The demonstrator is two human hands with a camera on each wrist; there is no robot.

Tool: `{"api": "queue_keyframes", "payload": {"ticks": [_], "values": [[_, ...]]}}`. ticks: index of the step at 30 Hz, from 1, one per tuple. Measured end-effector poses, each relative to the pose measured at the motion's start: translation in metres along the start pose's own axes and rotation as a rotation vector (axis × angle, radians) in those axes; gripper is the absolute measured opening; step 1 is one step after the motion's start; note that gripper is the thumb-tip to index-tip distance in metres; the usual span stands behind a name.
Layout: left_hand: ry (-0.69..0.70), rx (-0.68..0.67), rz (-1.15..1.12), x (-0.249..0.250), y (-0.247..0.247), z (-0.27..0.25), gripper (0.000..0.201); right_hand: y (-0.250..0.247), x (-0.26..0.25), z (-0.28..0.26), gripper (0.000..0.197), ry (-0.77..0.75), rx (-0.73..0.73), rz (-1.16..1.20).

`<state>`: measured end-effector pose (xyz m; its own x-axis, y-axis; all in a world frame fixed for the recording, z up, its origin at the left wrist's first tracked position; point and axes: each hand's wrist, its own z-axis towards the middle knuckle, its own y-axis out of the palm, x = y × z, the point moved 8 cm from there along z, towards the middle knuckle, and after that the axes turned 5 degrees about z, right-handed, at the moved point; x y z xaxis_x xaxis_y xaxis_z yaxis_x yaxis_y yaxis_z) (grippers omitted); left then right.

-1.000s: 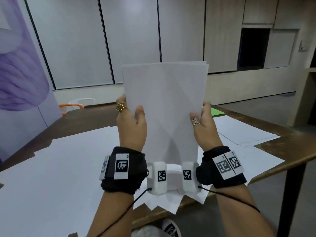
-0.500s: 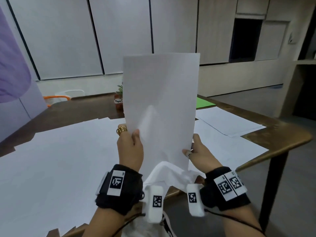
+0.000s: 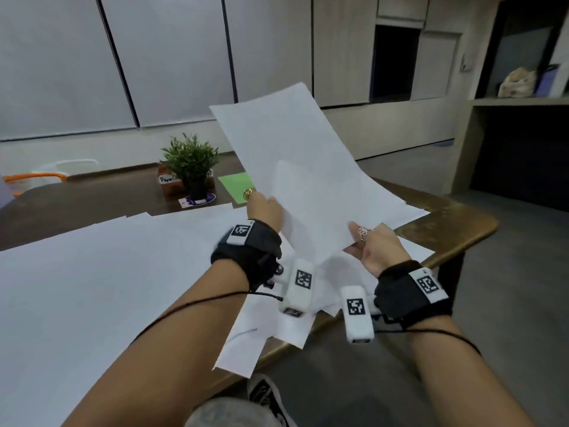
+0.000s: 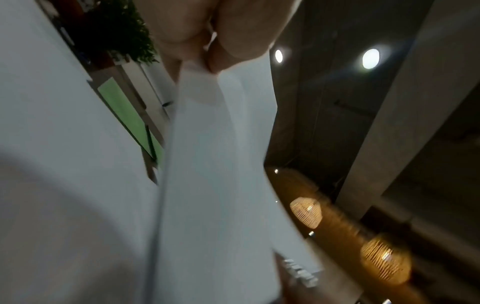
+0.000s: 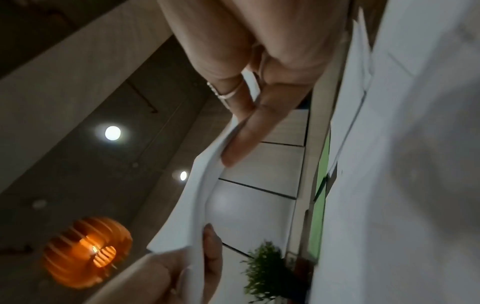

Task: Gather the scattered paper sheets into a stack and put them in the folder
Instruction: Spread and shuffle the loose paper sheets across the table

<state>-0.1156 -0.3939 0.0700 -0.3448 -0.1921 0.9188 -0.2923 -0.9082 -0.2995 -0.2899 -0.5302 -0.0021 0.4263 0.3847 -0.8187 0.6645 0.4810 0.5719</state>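
The thin stack of white paper sheets (image 3: 295,167) is held up in the air, above the near right part of the table, and it is tilted back and to the right. It is gripped at its lower left edge by the left hand (image 3: 264,208), with the thumb on the front. Its lower right corner is pinched by the right hand (image 3: 374,245), as is seen from the right wrist. The paper is judged to be very light, bendy and smooth. The top half is seen to curve, so it is best held low at both side edges, with the sheets squeezed together so none can slide out. A tight squeeze could crease it.

More loose white sheets (image 3: 92,272) are spread flat on the dark brown wooden table (image 3: 455,229). A flat bright green thing (image 3: 235,184), maybe the folder, is seen farther back, beside a small green plant in a pot (image 3: 191,164).
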Motion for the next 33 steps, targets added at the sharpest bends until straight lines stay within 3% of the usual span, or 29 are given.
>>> {"api": "queue_keyframes", "payload": {"ticks": [3,6,9,10,14,16,20,27,31,33], "values": [[0.029,-0.326,0.282,-0.011,0.032,-0.001,0.016,-0.016,-0.019,0.03,0.023,-0.086,0.115,-0.132],[0.184,-0.598,0.769,-0.036,0.043,-0.008,0.058,-0.04,-0.047,0.071,0.031,-0.153,0.276,-0.36],[0.293,-0.788,1.104,-0.068,0.044,-0.015,0.084,-0.055,-0.073,0.107,0.036,-0.154,0.337,-0.656],[0.274,-0.818,1.168,-0.08,0.042,-0.014,0.088,-0.053,-0.08,0.109,0.039,-0.128,0.31,-0.8],[0.203,-0.902,1.277,-0.11,0.046,-0.014,0.095,-0.044,-0.083,0.105,0.03,0.064,0.218,-1.806],[0.204,-0.936,1.328,-0.115,0.049,-0.015,0.102,-0.04,-0.074,0.116,0.025,0.087,0.123,-2.114],[0.231,-0.929,1.368,-0.121,0.053,-0.013,0.09,-0.037,-0.064,0.126,0.018,0.149,0.039,-2.191],[0.236,-0.903,1.401,-0.125,0.052,-0.016,0.084,-0.035,-0.066,0.144,0.041,0.247,0.027,-2.364],[0.236,-0.89,1.413,-0.118,0.05,-0.021,0.082,-0.037,-0.059,0.165,0.077,0.271,-0.062,-2.279],[0.223,-0.892,1.413,-0.114,0.048,-0.024,0.082,-0.03,-0.054,0.163,0.073,0.238,-0.062,-2.187]]}}
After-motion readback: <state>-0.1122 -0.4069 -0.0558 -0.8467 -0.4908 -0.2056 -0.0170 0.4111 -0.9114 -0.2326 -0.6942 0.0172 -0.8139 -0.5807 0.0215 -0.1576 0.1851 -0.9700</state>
